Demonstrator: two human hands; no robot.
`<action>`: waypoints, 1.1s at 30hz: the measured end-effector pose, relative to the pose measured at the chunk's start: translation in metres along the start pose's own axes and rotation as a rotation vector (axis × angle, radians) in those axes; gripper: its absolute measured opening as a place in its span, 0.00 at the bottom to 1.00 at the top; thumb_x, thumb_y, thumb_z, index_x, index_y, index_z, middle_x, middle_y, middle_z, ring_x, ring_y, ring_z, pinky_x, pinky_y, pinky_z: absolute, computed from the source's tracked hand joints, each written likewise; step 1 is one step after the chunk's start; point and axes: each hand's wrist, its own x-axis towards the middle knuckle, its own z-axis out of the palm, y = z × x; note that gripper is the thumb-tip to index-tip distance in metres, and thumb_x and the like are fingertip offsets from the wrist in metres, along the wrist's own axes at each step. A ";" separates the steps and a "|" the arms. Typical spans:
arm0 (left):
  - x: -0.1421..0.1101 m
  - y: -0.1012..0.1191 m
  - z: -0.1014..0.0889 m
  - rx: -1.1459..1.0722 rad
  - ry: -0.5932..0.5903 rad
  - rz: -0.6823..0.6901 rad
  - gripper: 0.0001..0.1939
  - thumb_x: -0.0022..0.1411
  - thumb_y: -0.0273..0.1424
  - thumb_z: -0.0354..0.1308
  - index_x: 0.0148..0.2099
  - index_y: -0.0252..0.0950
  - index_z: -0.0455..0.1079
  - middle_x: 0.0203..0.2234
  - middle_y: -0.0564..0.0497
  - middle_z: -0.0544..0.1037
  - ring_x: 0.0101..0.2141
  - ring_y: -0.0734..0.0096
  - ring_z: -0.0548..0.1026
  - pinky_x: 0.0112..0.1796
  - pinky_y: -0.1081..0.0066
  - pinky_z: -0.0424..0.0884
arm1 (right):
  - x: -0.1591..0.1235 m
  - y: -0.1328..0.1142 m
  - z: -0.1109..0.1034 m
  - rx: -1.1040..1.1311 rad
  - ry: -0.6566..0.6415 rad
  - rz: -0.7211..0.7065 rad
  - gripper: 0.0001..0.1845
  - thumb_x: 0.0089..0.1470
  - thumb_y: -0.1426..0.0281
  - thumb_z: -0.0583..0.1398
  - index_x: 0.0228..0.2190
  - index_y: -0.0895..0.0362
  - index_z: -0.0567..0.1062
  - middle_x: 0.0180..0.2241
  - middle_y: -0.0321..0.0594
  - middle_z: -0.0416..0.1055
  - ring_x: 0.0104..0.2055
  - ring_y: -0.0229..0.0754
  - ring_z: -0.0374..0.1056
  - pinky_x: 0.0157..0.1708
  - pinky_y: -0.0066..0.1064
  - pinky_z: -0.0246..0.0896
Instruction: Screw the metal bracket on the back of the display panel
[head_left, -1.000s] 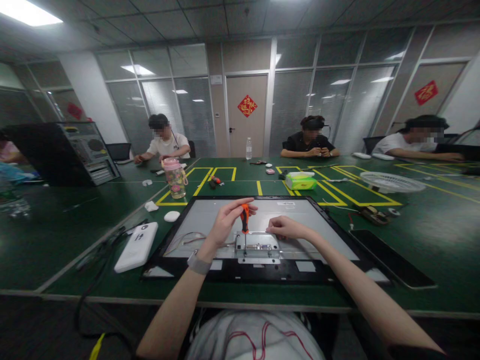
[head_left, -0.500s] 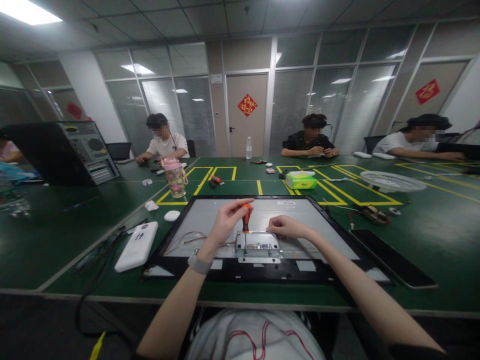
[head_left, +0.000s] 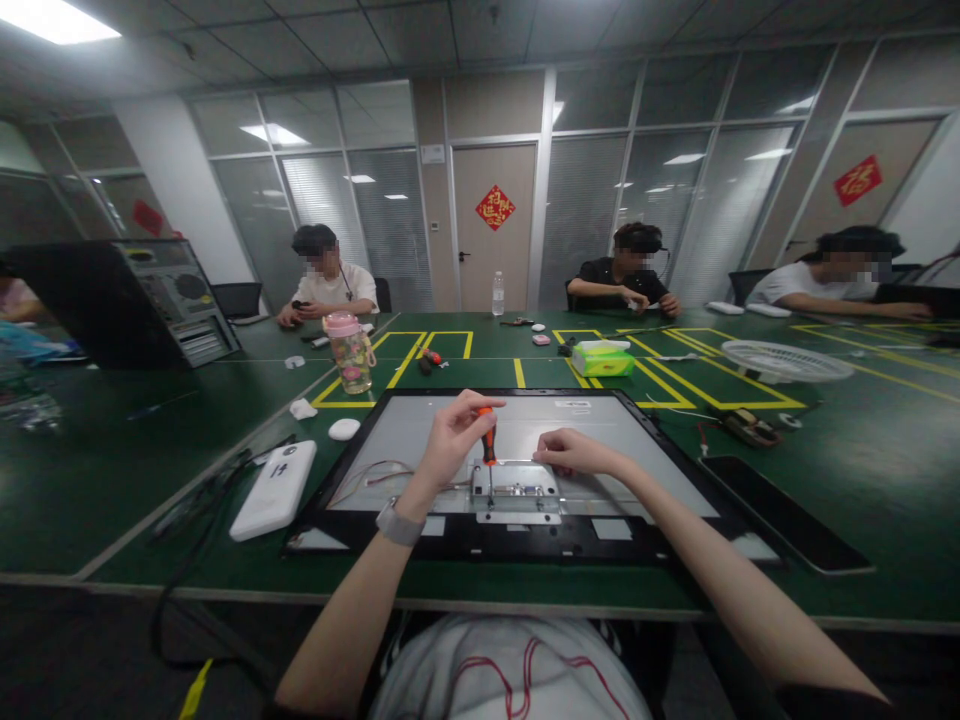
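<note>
An orange-and-black screwdriver [head_left: 489, 440] stands nearly upright, its handle gripped by the fingers of my left hand [head_left: 454, 430]. The shaft runs down to the left part of a silver metal bracket [head_left: 517, 480] with connectors along its front. Curled fingers of my right hand [head_left: 574, 452] are at the bracket's upper right corner; whether they pinch something there is hidden. Under both hands lies a flat display panel [head_left: 637, 430] with a grey back and a black frame. Thin wires [head_left: 375, 478] cross its left side.
Left of the panel are a white power bank [head_left: 274, 490], black cables, a white round case [head_left: 344, 430] and a pink-lidded bottle [head_left: 349, 355]. A black phone [head_left: 784, 512] lies right. Beyond are a tissue pack [head_left: 602, 359], a white fan grille [head_left: 786, 360] and seated people. A computer case [head_left: 112, 305] stands far left.
The screwdriver handle has shifted slightly in my left fingers, which have curled a little. My right hand stays in place. Two people across the table have moved their hands.
</note>
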 end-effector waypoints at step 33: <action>0.002 0.001 0.001 -0.108 0.019 -0.040 0.16 0.61 0.35 0.51 0.46 0.34 0.74 0.37 0.46 0.72 0.34 0.72 0.71 0.36 0.73 0.67 | -0.002 -0.005 -0.001 -0.007 -0.002 0.030 0.22 0.50 0.51 0.56 0.27 0.59 0.68 0.18 0.32 0.63 0.18 0.32 0.58 0.17 0.23 0.51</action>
